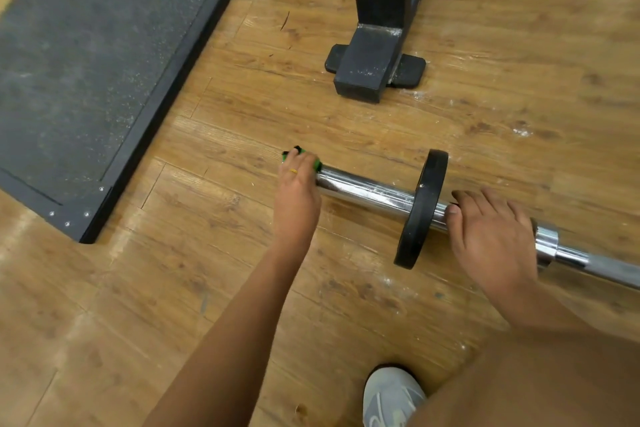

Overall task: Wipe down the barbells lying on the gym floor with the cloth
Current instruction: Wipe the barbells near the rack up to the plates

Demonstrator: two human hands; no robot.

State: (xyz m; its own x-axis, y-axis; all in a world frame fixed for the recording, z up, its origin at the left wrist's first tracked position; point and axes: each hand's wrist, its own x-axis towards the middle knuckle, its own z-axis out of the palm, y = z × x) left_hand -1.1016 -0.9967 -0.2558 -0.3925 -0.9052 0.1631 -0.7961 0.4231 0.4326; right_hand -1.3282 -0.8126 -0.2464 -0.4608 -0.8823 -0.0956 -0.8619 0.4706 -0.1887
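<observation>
Left hand (297, 184) grips cloth (316, 165), right (493, 239) barbell (363, 189).

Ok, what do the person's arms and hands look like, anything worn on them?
Both arms are bare: no sleeves, gloves or watch in view. The left hand wears a thin yellow ring on one finger; the right hand shows no ring.

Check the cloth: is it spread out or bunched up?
Bunched up: the left hand grips the green cloth against the barbell end, only small bits showing.
</observation>
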